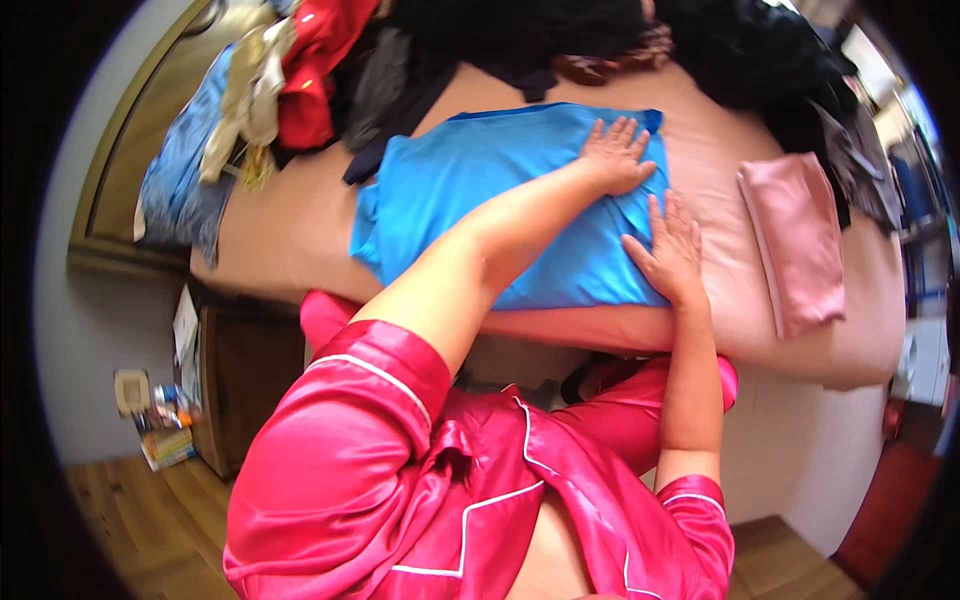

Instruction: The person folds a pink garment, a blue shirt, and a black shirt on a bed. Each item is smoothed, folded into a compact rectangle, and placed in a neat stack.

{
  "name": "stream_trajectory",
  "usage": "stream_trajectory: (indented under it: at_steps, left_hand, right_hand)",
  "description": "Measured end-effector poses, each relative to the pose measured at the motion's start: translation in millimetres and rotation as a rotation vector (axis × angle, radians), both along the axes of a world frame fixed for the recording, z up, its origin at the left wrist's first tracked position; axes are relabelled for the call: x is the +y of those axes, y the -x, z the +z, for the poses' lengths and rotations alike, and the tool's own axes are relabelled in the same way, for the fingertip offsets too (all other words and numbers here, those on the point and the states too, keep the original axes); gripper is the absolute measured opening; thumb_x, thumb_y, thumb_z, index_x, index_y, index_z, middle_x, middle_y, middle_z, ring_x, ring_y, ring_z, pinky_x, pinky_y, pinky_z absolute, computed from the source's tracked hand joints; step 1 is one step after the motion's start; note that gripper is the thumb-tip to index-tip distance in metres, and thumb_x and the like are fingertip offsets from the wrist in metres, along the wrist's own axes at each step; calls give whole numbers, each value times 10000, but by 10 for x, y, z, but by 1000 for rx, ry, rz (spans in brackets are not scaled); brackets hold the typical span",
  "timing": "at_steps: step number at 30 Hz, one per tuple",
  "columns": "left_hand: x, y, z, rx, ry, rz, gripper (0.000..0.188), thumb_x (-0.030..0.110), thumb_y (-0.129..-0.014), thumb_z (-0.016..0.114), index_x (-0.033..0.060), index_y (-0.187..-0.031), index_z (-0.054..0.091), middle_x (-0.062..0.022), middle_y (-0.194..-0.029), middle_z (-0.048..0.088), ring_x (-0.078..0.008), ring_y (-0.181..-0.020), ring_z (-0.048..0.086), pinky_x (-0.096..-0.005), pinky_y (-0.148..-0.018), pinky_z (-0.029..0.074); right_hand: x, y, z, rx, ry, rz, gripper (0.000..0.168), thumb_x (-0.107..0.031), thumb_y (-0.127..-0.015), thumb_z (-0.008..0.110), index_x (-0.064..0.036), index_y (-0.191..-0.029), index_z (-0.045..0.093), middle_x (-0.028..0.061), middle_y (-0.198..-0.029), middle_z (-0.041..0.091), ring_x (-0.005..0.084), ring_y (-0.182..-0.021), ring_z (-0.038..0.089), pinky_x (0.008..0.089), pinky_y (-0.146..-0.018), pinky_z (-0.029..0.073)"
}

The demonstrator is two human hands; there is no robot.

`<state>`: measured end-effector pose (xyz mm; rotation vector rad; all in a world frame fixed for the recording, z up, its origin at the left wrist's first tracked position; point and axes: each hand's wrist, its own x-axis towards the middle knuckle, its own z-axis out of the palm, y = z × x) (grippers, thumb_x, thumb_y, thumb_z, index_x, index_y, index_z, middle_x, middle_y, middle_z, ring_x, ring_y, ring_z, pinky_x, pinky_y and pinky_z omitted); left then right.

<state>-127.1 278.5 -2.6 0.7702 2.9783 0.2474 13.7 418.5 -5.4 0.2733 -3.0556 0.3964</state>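
A blue garment [480,195] with darker blue trim along its far edge lies spread and partly folded on the bed, with light wrinkles across it. My left hand [619,156] rests palm down near its far right corner, fingers a little apart. Close to the garment's right edge, my right hand [671,247] lies flat with the thumb spread away from the fingers. Neither hand grips the fabric. My left forearm crosses over the garment and hides part of its middle.
A folded pink satin cloth [795,244] lies to the right on the bed [712,322]. Dark clothes [495,37] are heaped at the back. Red cloth [307,97] and blue denim [184,165] lie at the left. A wooden cabinet [244,382] stands below the bed's left end.
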Motion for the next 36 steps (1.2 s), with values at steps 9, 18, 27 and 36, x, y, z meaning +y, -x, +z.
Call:
stream_trajectory:
  at_steps: [9, 18, 27, 36]
  left_hand:
    - [-2166, -1473, -111, 542, -332, 404, 519, 326, -818, 605, 43, -1243, 514, -194, -1246, 516, -367, -1203, 432, -537, -1012, 279]
    - [-3569, -1740, -37, 323, -595, 760, 614, 312, -770, 634, 35, -1290, 463, -202, -1214, 535, -349, -1158, 479, -400, -962, 400]
    - [-3582, -1566, 156, 105, -715, 985, 445, 323, -694, 699, 27, -1022, 641, -205, -962, 654, -342, -925, 626, -389, -820, 491]
    - [-3920, -2050, -213, 285, -1685, 1069, 420, 153, -760, 741, -28, -1049, 496, -103, -906, 605, -148, -790, 584, -258, -711, 488]
  right_hand:
    - [8, -23, -74, 148, 61, 42, 795, -577, -807, 543, -133, -1427, 318, 142, -1498, 228, 288, -1389, 198, 487, -1101, 138]
    - [-592, -2, 201, 259, -31, 25, 693, -551, -843, 517, -220, -1424, 337, 152, -1508, 193, 364, -1395, 117, 605, -1059, 92]
    - [-2974, 30, 336, -9, 279, 487, 605, -516, -900, 446, -213, -1414, 350, 204, -1494, 193, 404, -1377, 156, 558, -1073, 133]
    - [-3242, -29, 132, -84, 43, 394, 735, -638, -836, 416, -242, -1442, 287, 159, -1523, 117, 360, -1408, 41, 602, -1074, 39]
